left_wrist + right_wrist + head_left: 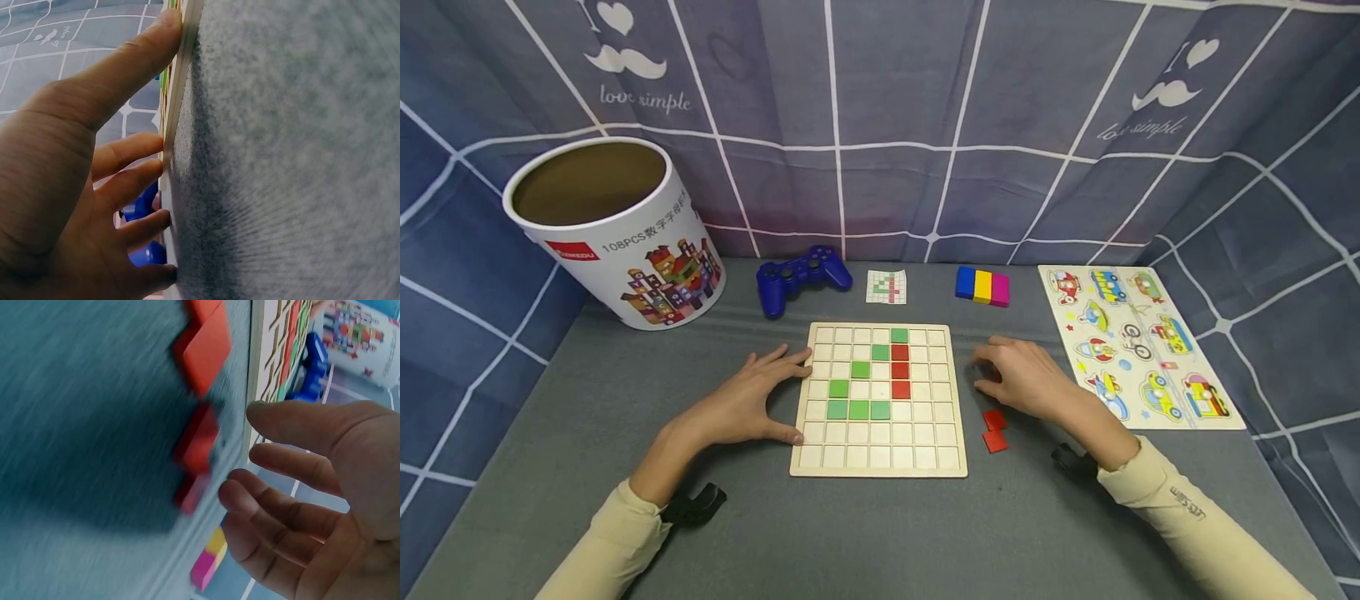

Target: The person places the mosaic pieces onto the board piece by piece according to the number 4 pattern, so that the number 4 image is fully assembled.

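A square wooden grid board lies flat on the table, with several green tiles and three red tiles set in its cells. Spread along the board's left edge is my left hand, thumb and fingertips touching the rim. To the right of the board my right hand hovers low over loose red tiles. Two of those red tiles show below it in the head view. More red tiles appear under the fingers in the right wrist view, and nothing sits between thumb and fingertips there.
Behind the board lie a blue game controller, a small pattern card and a row of blue, yellow and pink blocks. A large white bucket stands at back left. A vehicle picture board lies at right, beyond my right hand.
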A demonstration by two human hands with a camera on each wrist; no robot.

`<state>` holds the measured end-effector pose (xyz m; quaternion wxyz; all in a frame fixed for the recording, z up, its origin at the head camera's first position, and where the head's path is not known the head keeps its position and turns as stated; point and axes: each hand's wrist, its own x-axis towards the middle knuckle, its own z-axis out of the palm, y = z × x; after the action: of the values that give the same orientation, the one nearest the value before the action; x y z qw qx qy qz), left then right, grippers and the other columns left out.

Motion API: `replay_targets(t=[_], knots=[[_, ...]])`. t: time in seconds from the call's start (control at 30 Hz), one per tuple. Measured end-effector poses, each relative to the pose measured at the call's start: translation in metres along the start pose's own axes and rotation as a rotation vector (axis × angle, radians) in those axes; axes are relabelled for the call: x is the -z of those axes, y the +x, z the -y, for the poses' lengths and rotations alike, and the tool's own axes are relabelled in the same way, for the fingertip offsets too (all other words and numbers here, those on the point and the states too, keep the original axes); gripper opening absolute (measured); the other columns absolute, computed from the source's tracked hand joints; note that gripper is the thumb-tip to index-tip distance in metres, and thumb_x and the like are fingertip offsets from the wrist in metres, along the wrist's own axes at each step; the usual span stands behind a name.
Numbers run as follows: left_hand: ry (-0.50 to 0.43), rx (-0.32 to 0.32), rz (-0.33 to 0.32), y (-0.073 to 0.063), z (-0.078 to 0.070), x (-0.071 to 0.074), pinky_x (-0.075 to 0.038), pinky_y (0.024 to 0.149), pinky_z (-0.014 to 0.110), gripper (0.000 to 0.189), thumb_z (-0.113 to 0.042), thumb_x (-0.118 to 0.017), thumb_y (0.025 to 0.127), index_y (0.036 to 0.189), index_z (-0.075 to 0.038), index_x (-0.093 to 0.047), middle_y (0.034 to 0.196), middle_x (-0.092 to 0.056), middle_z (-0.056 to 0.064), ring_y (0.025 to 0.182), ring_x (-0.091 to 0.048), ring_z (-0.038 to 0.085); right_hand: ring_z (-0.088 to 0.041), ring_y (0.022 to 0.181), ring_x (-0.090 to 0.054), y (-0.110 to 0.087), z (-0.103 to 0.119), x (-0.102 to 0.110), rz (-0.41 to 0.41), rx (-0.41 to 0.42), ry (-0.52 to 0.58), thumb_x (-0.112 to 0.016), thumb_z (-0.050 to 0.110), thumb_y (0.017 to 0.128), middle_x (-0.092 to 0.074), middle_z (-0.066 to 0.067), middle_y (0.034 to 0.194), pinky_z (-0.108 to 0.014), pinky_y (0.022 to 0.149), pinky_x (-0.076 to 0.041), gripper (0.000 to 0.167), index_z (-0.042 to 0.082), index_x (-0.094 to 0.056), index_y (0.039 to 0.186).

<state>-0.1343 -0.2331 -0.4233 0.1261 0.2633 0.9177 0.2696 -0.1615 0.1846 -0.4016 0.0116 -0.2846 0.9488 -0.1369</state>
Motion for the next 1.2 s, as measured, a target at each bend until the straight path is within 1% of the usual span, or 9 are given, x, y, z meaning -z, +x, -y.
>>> replay_targets(t=[0.1, 0.17, 0.23, 0.47, 0.7, 0.8, 0.93, 1.03, 1.2], knots=[[-0.004, -0.002, -0.004, 0.0, 0.001, -0.001, -0.004, 0.114, 0.069, 0.094, -0.049, -0.091, 0.066, 0.144, -0.012, -0.053, 0.163, -0.027, -0.001, 0.151, -0.013, 0.034, -0.022, 0.079, -0.062, -0.007, -0.011, 0.004, -0.004, -0.014, -0.018, -0.086, 0.017, 0.078, -0.068, -0.005, 0.099, -0.044, 0.068, -0.053, 0.032, 0.007, -0.075, 0.107], [-0.003, -0.005, -0.007, 0.0, 0.001, -0.001, -0.004, 0.114, 0.069, 0.094, -0.049, -0.091, 0.066, 0.144, -0.012, -0.053, 0.163, -0.027, -0.001, 0.151, -0.013, 0.034, -0.025, 0.086, -0.065, -0.01, -0.017, 0.006, -0.009, -0.019, -0.025, -0.086, 0.016, 0.078, -0.069, -0.006, 0.101, -0.048, 0.073, -0.054, 0.033, 0.006, -0.075, 0.107], [-0.004, -0.008, -0.009, 0.0, 0.002, -0.001, -0.004, 0.113, 0.07, 0.094, -0.049, -0.091, 0.066, 0.144, -0.012, -0.053, 0.163, -0.027, -0.001, 0.151, -0.013, 0.034, -0.026, 0.086, -0.065, -0.012, -0.021, 0.006, -0.005, -0.018, -0.021, -0.084, 0.015, 0.078, -0.069, -0.007, 0.099, -0.049, 0.074, -0.054, 0.031, 0.006, -0.074, 0.107], [-0.003, -0.006, -0.004, 0.0, 0.004, -0.003, -0.004, 0.113, 0.07, 0.094, -0.052, -0.09, 0.066, 0.144, -0.013, -0.054, 0.164, -0.026, -0.002, 0.151, -0.014, 0.034, -0.025, 0.086, -0.063, -0.012, -0.032, 0.005, 0.018, -0.019, -0.009, -0.079, 0.006, 0.079, -0.069, -0.007, 0.099, -0.047, 0.073, -0.053, 0.027, 0.007, -0.074, 0.106], [-0.002, -0.004, -0.006, 0.0, 0.004, -0.002, -0.004, 0.114, 0.069, 0.094, -0.051, -0.091, 0.066, 0.143, -0.013, -0.054, 0.163, -0.026, -0.002, 0.151, -0.013, 0.033, -0.018, 0.077, -0.057, -0.011, -0.036, 0.004, 0.038, -0.011, 0.006, -0.079, 0.002, 0.078, -0.065, -0.002, 0.091, -0.04, 0.066, -0.05, 0.027, 0.007, -0.075, 0.105], [-0.002, -0.004, -0.006, 0.0, 0.003, -0.001, -0.004, 0.114, 0.068, 0.094, -0.051, -0.091, 0.066, 0.144, -0.013, -0.054, 0.164, -0.026, -0.002, 0.151, -0.013, 0.033, -0.018, 0.075, -0.057, -0.011, -0.036, 0.004, 0.04, -0.02, 0.002, -0.079, 0.003, 0.078, -0.064, -0.001, 0.089, -0.039, 0.065, -0.05, 0.026, 0.008, -0.076, 0.103], [-0.003, -0.003, -0.004, 0.0, 0.002, -0.001, -0.004, 0.114, 0.069, 0.094, -0.05, -0.091, 0.066, 0.143, -0.013, -0.053, 0.164, -0.026, -0.002, 0.151, -0.013, 0.033, -0.02, 0.075, -0.058, -0.01, -0.036, 0.006, 0.034, -0.032, -0.011, -0.081, 0.006, 0.076, -0.066, -0.001, 0.089, -0.041, 0.065, -0.05, 0.025, 0.008, -0.075, 0.101], [-0.003, -0.004, -0.003, 0.001, 0.002, -0.001, -0.004, 0.114, 0.069, 0.095, -0.051, -0.091, 0.066, 0.143, -0.012, -0.053, 0.163, -0.026, -0.002, 0.151, -0.013, 0.034, -0.019, 0.073, -0.056, -0.007, -0.033, 0.007, 0.01, -0.027, -0.02, -0.08, 0.008, 0.076, -0.066, -0.002, 0.089, -0.039, 0.063, -0.049, 0.023, 0.008, -0.075, 0.098], [0.002, -0.002, -0.003, 0.0, 0.001, -0.001, -0.004, 0.114, 0.069, 0.095, -0.05, -0.091, 0.065, 0.143, -0.012, -0.054, 0.163, -0.026, -0.002, 0.151, -0.013, 0.034, -0.015, 0.07, -0.054, -0.003, -0.015, 0.006, -0.023, -0.001, -0.005, -0.081, 0.011, 0.077, -0.064, -0.002, 0.089, -0.035, 0.061, -0.046, 0.023, 0.009, -0.075, 0.099]])
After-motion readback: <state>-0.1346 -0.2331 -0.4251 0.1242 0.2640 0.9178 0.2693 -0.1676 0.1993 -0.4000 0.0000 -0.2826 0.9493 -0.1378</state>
